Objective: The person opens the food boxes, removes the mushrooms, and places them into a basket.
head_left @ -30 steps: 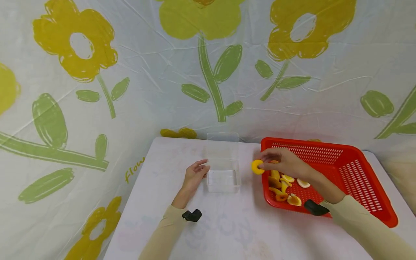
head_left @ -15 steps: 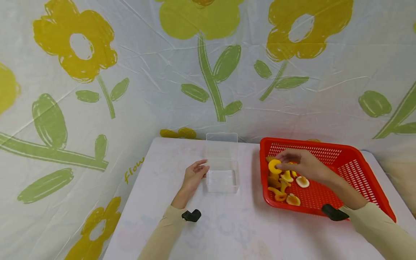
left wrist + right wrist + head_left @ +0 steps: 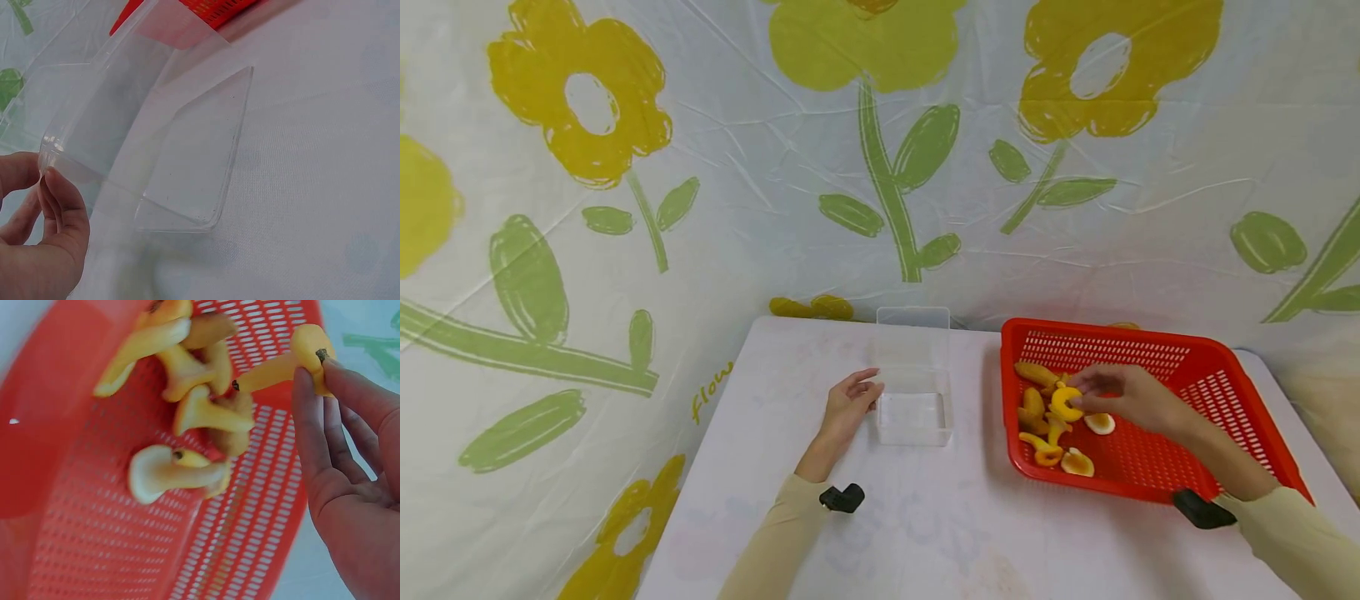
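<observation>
My right hand (image 3: 1138, 402) pinches a yellow mushroom (image 3: 1063, 406) between thumb and fingers, above the left part of the red basket (image 3: 1138, 488). In the right wrist view the held mushroom (image 3: 307, 349) shows a dark spot beside the thumb. Below it, several yellow and brown mushrooms (image 3: 212, 415) lie in the basket, some with pale caps. My left hand (image 3: 847, 410) is at the left side of a clear plastic box (image 3: 914, 437). Its thumb and finger pinch the box's rim in the left wrist view, where the box (image 3: 194, 150) holds nothing.
The box's clear lid (image 3: 913, 337) is raised at the back. A white cloth with faint prints covers the table (image 3: 917, 533). Behind it and to the left hangs a flowered sheet (image 3: 730, 208). The basket's perforated walls rise around the mushrooms.
My right hand has moved right and slightly down with the mushroom, from the gap beside the box to over the basket. The left hand and the box have stayed put.
</observation>
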The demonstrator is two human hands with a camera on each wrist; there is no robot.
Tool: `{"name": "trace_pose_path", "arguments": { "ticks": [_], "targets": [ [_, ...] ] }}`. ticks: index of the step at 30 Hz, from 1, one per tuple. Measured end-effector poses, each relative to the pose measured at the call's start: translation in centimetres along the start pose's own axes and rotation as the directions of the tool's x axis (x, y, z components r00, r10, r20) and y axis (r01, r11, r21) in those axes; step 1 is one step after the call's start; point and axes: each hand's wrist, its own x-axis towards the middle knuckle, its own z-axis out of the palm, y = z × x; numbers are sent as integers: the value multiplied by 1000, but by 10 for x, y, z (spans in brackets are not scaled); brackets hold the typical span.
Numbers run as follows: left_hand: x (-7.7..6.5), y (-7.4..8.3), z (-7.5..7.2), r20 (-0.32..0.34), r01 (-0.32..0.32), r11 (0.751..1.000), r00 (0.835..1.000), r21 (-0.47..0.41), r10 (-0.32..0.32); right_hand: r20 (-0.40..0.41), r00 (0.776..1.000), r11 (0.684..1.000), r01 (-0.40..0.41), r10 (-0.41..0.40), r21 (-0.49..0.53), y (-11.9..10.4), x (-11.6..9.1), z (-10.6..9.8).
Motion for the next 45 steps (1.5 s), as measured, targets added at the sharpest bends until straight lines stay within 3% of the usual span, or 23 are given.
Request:
{"name": "trace_pose_path", "arguments": {
  "ticks": [11, 22, 32, 38, 45],
  "targets": [
    [19, -27, -2, -7, -15, 999, 1000, -45, 15, 95, 994, 998, -54, 50, 37, 29, -9, 6],
    [17, -28, 3, -23, -35, 998, 999, -48, 34, 135, 990, 998, -42, 48, -47, 37, -10, 18],
    [21, -33, 1, -21, -21, 999, 1000, -35, 20, 163, 981, 993, -98, 108, -68, 32, -10, 20],
    [21, -34, 0, -23, -44, 999, 999, -27, 44, 147, 984, 995, -94, 99, -47, 34, -13, 22],
    [19, -31, -3, -28, 9, 1000, 1000, -24, -9, 83, 989, 992, -121, 124, -47, 33, -18, 22]
  ]
}}
